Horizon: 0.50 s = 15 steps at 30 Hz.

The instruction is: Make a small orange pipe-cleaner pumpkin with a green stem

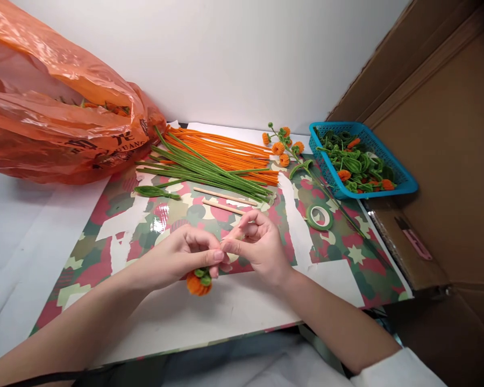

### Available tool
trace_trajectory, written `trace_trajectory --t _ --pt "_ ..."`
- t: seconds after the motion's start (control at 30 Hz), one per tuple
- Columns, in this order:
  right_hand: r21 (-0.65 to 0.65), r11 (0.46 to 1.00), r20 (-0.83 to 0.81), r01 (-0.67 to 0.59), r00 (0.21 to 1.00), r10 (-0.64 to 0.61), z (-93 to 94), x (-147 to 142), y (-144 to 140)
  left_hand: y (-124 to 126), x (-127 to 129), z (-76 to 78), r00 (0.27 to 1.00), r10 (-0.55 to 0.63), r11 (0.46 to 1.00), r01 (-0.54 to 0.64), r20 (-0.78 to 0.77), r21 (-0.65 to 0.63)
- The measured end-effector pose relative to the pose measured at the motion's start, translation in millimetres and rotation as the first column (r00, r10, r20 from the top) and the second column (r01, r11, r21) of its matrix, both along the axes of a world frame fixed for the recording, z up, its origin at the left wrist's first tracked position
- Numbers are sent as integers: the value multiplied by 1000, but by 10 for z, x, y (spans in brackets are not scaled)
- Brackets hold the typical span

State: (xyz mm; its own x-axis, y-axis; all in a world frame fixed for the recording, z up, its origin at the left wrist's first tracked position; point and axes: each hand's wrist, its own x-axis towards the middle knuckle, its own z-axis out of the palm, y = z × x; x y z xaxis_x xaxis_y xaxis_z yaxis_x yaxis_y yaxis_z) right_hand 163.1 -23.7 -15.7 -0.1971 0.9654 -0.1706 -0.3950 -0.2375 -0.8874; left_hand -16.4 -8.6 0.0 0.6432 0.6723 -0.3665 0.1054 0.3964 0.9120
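- Two hands meet over the patterned mat (339, 269): left hand (185, 252) pinches an orange pipe-cleaner flower (198, 282), right hand (258, 242) fingertips closed at its stem.
- Finished flowers fill the blue basket (403, 185); loose pipe cleaners (218, 158) lie unused.

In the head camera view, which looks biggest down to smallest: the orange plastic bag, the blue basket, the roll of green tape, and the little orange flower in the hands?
1. Orange plastic bag
2. Blue basket
3. Green tape roll and orange flower look about alike; the flower is partly hidden by the left hand and nearer the camera, so unranked.
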Motion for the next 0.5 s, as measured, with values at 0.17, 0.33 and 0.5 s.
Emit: trace_trajectory --t 0.17,0.33,0.5 --pt "85 996 -14 -37 999 39 41 23 -11 41 -49 19 991 -45 985 65 126 -159" --pt "224 974 127 45 989 -75 20 49 -19 -13 -6 26 994 34 979 -13 -101 203" --pt "283 954 195 102 968 -161 -19 54 -3 -52 61 59 919 314 770 -97 -241 631"
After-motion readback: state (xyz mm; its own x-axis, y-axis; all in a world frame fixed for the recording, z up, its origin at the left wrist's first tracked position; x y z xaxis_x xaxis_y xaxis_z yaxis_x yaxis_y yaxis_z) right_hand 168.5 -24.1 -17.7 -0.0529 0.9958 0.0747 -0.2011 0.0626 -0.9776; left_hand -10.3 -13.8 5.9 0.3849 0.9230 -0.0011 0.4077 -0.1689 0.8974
